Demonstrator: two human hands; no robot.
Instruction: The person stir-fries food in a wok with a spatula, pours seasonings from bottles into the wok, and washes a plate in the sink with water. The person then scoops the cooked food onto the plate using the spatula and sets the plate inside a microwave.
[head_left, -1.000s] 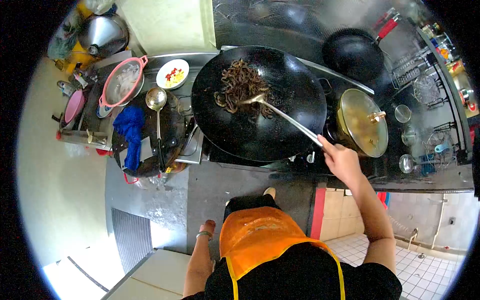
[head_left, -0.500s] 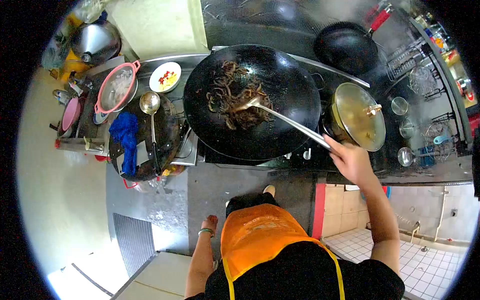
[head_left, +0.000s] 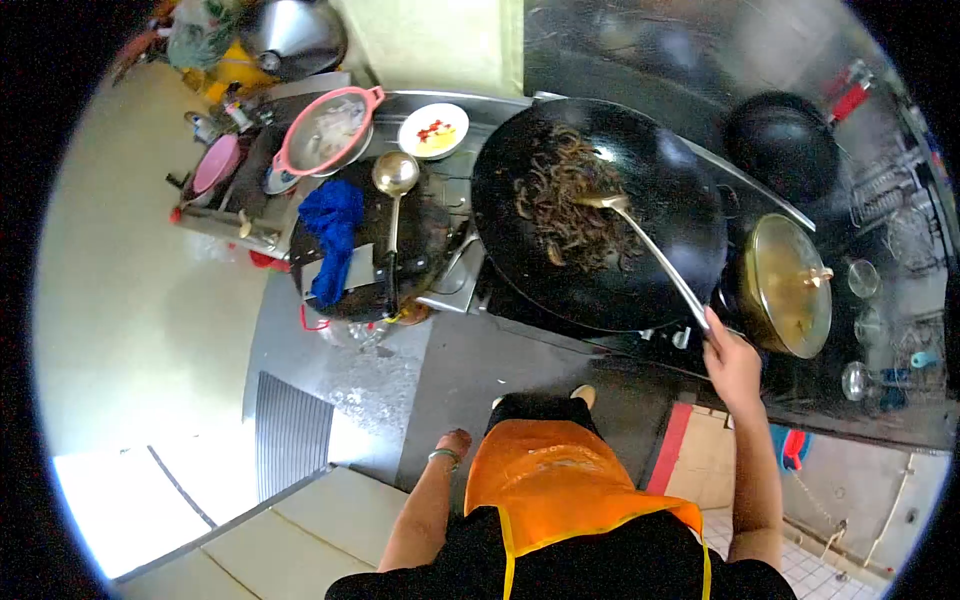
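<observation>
My right hand (head_left: 733, 368) is closed round the handle of a long metal spatula (head_left: 662, 258). The spatula's blade rests among dark brown strips of food (head_left: 575, 205) inside a large black wok (head_left: 660, 290). My left hand (head_left: 455, 443) hangs low beside the orange apron (head_left: 560, 465), away from the stove; it is small in view and its fingers are not clear. Left of the wok sits a white bowl (head_left: 433, 131) with red and yellow pieces. A metal ladle (head_left: 396, 175) lies on a round dark board (head_left: 420, 225), next to a blue cloth (head_left: 332, 225).
A lidded pot (head_left: 788, 285) stands right of the wok, and a black pan (head_left: 780, 148) with a red handle is behind it. A pink colander (head_left: 288, 158) is at the left, near a pink bowl (head_left: 217, 163). Strainers and racks line the far right.
The spatula has pushed through the brown strips, which are now spread differently in the wok. The whole view has shifted and turned, so the stove items appear farther right.
</observation>
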